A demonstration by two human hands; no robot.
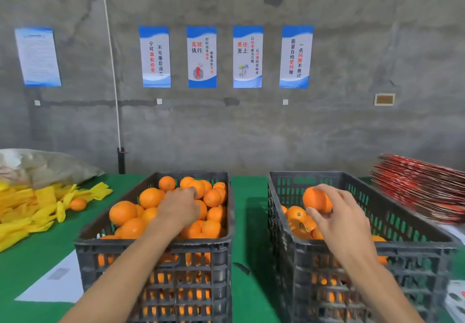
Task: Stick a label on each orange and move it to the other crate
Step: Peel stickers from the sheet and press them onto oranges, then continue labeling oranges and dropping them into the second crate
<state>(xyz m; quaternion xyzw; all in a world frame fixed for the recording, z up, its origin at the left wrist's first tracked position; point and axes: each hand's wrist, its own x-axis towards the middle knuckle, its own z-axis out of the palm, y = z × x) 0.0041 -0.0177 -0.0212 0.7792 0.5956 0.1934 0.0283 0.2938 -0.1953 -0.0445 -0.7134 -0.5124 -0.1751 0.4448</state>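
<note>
Two dark plastic crates stand side by side on a green table. The left crate [153, 244] is heaped with oranges [123, 212]. The right crate [412, 244] holds several oranges [297, 216] low at its left side. My right hand [339, 212] grips one orange [315, 199] above the right crate. My left hand [180, 208] reaches down into the left crate's pile, fingers curled over the fruit; whether it holds one is hidden. No label shows on the held orange.
Yellow foam net sleeves [30, 209] lie at the left with a lone orange [78, 204] and a plastic bag [45, 166] behind. White paper [57, 282] lies near the left crate. Red flat cartons [422, 187] are stacked at the right. A concrete wall stands behind.
</note>
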